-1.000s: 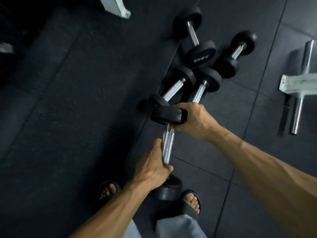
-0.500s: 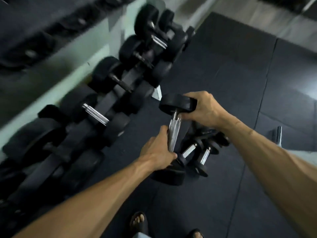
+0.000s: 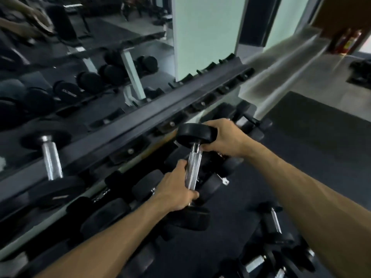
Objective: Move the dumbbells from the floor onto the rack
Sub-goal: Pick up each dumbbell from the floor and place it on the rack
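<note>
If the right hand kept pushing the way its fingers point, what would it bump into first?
Probably the rack's top rail. The right hand grips the upper head of the dumbbell, fingers aimed left toward the rack. That head leads, so it would likely touch first, though depth is hard to judge from this view.

My left hand point(image 3: 176, 189) is wrapped in a fist, forearm stretched forward; my right hand point(image 3: 224, 139) curls higher up, fingers clamped.

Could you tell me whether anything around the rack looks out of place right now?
Yes: several dumbbells on the floor lie loose at lower right instead of on the rack. The held dumbbell, carried by the left hand and right hand, is not yet racked.
</note>
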